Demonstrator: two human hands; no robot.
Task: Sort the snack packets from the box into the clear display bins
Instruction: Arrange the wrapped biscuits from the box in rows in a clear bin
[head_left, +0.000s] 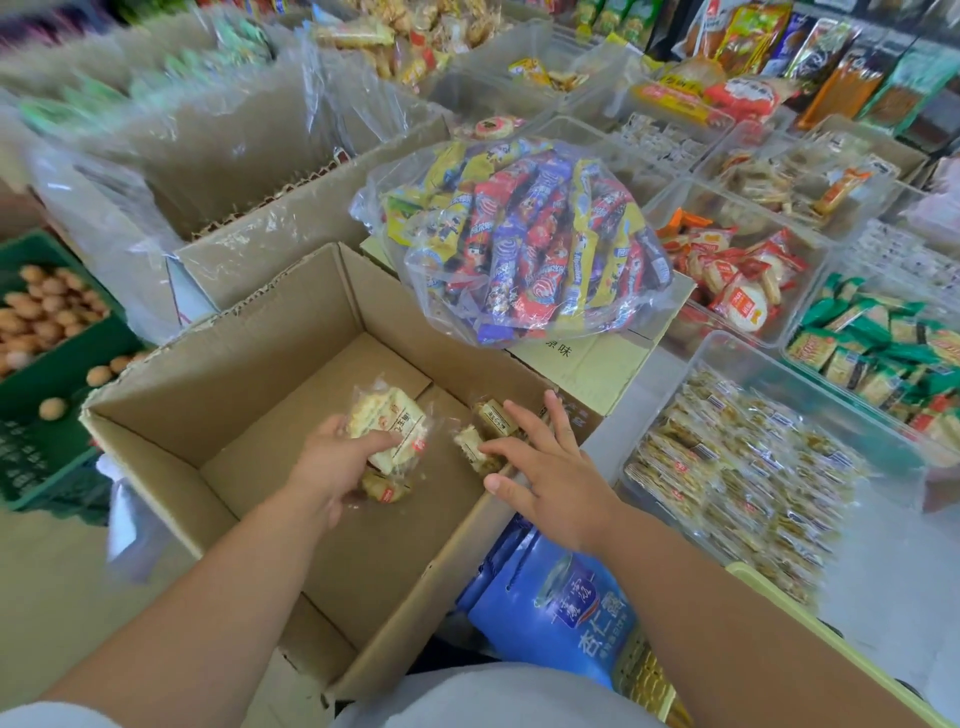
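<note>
Snack packets (387, 421), pale and clear-wrapped, sit bunched in the left hand (337, 457), whose fingers curl round them low inside the cardboard box (260, 364). At 3 o'clock from them, two loose packets (485, 431) lie by the box wall under the right hand (550, 478), its fingers straight and spread wide. Farther toward 3 o'clock stands a clear display bin (753, 364) of similar packets; at 12 o'clock, a bag of colourful snacks (524, 244).

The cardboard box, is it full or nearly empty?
Nearly empty. The box shows a mostly bare floor. The left hand grips a few packets, and a few others lie by the right hand.
</note>
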